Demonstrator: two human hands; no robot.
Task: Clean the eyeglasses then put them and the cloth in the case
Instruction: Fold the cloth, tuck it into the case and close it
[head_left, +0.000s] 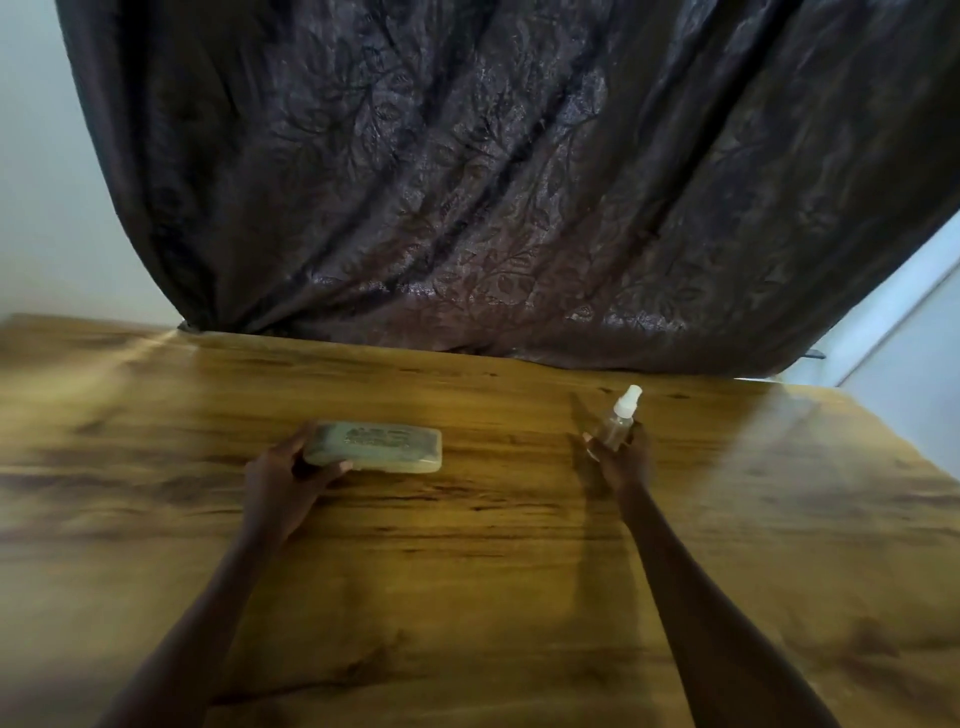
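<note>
A pale green glasses case (379, 447) lies shut and flat on the wooden table (467, 571), left of centre. My left hand (283, 475) grips its left end, thumb on the near side and fingers behind. My right hand (621, 457) is wrapped around a small clear spray bottle (621, 415) with a white nozzle, which stands upright on the table to the right. Neither the eyeglasses nor the cloth can be seen. The picture is blurred.
A dark patterned curtain (493, 182) hangs right behind the table's far edge. White wall shows at the left (47, 182) and a pale door frame at the far right (904, 322).
</note>
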